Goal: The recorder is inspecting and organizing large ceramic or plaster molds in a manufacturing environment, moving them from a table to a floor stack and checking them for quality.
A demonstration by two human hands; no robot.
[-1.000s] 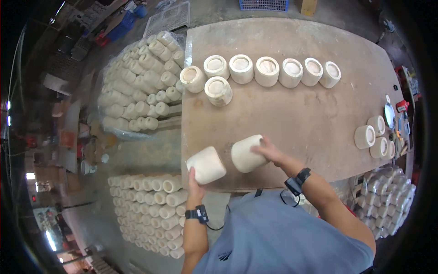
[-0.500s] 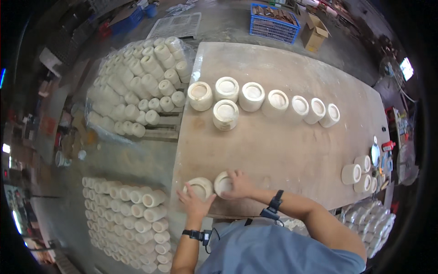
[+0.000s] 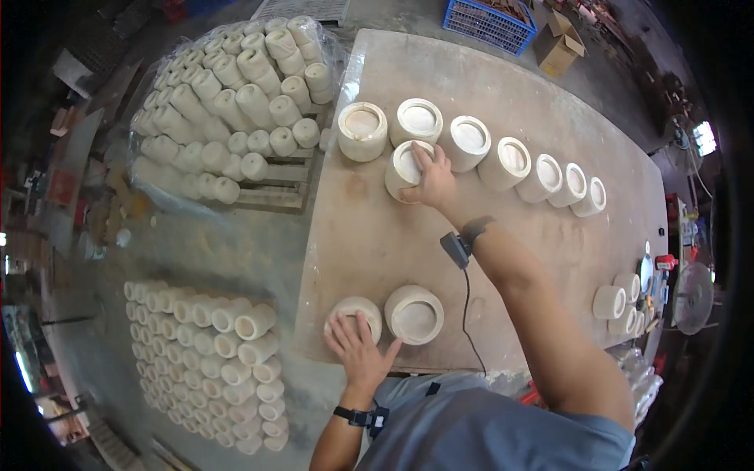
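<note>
My left hand (image 3: 361, 350) rests with spread fingers on the near-left cream-white, unglazed-looking round pot (image 3: 366, 308), which has a recessed ring on top. Just right of it a similar pot (image 3: 415, 315) stands on the board table (image 3: 377, 251), touched by at most my left thumb's tip. Farther out, my right hand (image 3: 432, 179) grips another such pot (image 3: 404, 169), thumb on its near side and fingers over its top rim. This pot stands in front of a row of like pots (image 3: 470, 143) running to the right.
Stacked pots in plastic wrap (image 3: 243, 86) stand on a pallet (image 3: 275, 192) left of the table. Nearer left, rows of hollow pots (image 3: 204, 337) are piled up. Small pots (image 3: 609, 301) and tools sit at the right edge. A blue crate (image 3: 488, 25) and cardboard box (image 3: 559, 45) lie beyond.
My right hand has left the near-right pot and reached forward to the pot before the row. My left hand stays at the near-left pot. The view has shifted.
</note>
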